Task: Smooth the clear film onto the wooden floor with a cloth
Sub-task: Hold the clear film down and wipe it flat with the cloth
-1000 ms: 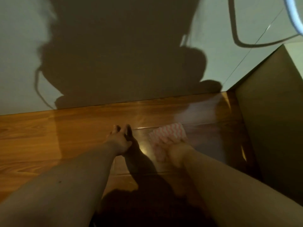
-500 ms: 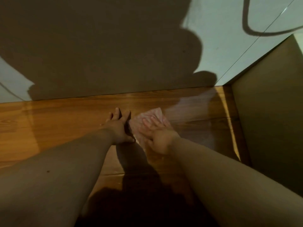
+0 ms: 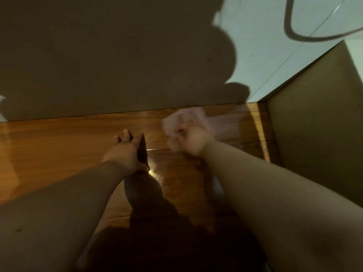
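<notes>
A glossy wooden floor (image 3: 59, 146) runs along the foot of a wall, and clear film (image 3: 225, 130) lies over its right part with a faint sheen. My left hand (image 3: 127, 152) lies flat on the floor, fingers straight and spread. To its right, my right hand (image 3: 193, 138) is blurred by motion and holds a pink-and-white cloth (image 3: 184, 118) against the film close to the wall. The cloth is bunched at the fingers; their exact hold is blurred.
A pale wall (image 3: 255, 55) rises behind the floor, mostly in my shadow. A brown upright panel (image 3: 318, 118) closes the right side, forming a corner. A dark curved cable shadow (image 3: 294, 34) crosses the wall at top right.
My right hand has swept the cloth from beside my left hand to the right and toward the wall. My left hand has stayed pressed on the floor, fingers now spread.
</notes>
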